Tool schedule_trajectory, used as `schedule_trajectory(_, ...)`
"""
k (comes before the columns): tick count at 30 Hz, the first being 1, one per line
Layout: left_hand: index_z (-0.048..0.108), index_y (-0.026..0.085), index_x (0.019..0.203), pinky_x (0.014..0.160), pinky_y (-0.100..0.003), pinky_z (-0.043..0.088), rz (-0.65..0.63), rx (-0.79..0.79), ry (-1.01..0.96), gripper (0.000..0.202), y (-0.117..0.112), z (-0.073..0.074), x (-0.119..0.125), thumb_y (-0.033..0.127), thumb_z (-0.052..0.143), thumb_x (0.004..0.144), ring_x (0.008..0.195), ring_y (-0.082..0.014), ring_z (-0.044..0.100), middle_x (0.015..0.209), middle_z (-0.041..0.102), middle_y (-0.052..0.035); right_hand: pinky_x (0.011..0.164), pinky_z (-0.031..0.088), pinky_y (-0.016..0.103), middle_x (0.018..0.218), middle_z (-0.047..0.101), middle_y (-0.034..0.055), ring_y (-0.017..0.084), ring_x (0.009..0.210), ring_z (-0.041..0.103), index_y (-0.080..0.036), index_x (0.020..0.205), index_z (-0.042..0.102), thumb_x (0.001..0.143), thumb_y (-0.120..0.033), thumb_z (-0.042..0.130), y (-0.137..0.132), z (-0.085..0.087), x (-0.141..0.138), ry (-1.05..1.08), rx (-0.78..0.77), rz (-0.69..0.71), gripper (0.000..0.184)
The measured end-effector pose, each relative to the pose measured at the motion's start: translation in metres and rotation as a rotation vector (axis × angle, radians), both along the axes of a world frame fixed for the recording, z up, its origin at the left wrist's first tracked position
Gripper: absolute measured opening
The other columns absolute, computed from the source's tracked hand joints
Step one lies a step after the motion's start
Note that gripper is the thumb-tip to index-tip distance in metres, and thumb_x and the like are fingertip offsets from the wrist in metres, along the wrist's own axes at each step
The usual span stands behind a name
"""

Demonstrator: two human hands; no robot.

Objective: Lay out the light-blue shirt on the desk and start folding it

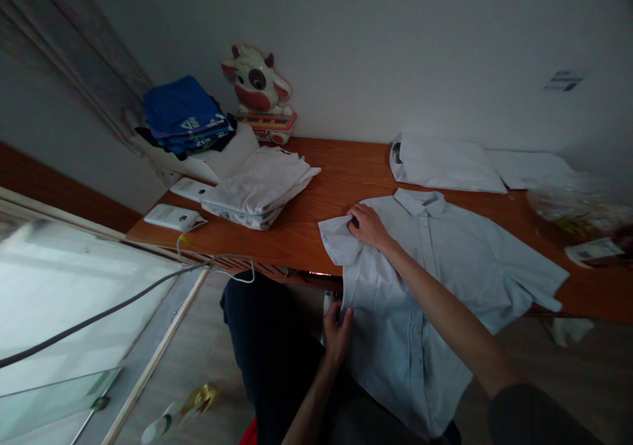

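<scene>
At lower centre-right, a pale-blue, short-sleeved, collared fabric shirt (386, 359) lies spread; the right hand (368, 226) pinches its sleeve (341, 244), the left hand (337, 336) its side edge (345, 293). Adjusting seems underway; the next move calls for even grips.

A black-and-white plastic cow toy with a keyboard (260, 95) stood against a pale wall (370, 56).
Folded blue clothes (182, 112) were stacked to its left; two white rectangular devices (168, 217) lay nearer the edge. A crinkled clear plastic bag (578, 207) rested far right.
</scene>
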State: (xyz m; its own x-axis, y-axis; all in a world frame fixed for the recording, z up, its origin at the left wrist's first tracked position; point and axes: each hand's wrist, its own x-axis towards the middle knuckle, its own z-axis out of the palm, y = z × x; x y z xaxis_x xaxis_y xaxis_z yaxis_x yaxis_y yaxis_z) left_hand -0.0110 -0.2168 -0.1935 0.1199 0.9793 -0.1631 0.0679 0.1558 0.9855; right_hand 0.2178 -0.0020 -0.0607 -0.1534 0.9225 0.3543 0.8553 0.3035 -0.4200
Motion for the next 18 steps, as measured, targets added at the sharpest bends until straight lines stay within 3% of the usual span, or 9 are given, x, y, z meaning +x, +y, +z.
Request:
schedule_trajectory(7, 0.071, 0.017, 0.115, 0.083, -0.028, 0.049, -0.050, 0.052, -0.035, 0.040, 0.031, 0.054, 0.018, 0.053, 0.064, 0.100, 0.093, -0.0215, 0.065, 0.101, 0.073, -0.0064, 0.097, 0.044, 0.041, 0.110, 0.069, 0.0103, 0.030, 0.108, 0.061, -0.021, 0.105, 0.065, 0.088, -0.015, 0.062, 0.000, 0.000, 0.000, 0.002, 0.004, 0.009, 0.018)
schedule_trajectory(13, 0.071, 0.016, 0.098, 0.069, -0.024, 0.042, 0.008, 0.015, -0.027, 0.042, 0.044, 0.098, 0.037, 0.058, 0.063, 0.101, 0.075, -0.0148, 0.057, 0.082, 0.065, 0.0003, 0.093, 0.045, 0.041, 0.099, 0.067, 0.0085, 0.029, 0.097, 0.060, -0.024, 0.096, 0.058, 0.084, -0.014, 0.060, 0.000, 0.000, 0.000, 0.082, 0.041, 0.012, 0.016)
schedule_trajectory(18, 0.068, 0.019, 0.121, 0.058, -0.023, 0.037, -0.049, -0.025, 0.075, 0.046, 0.054, 0.125, 0.045, 0.061, 0.062, 0.102, 0.061, -0.0141, 0.058, 0.071, 0.066, 0.0031, 0.087, 0.048, 0.038, 0.097, 0.064, 0.0060, 0.025, 0.091, 0.060, -0.026, 0.091, 0.051, 0.084, -0.016, 0.057, -0.004, 0.002, 0.004, 0.345, 0.128, 0.070, 0.014)
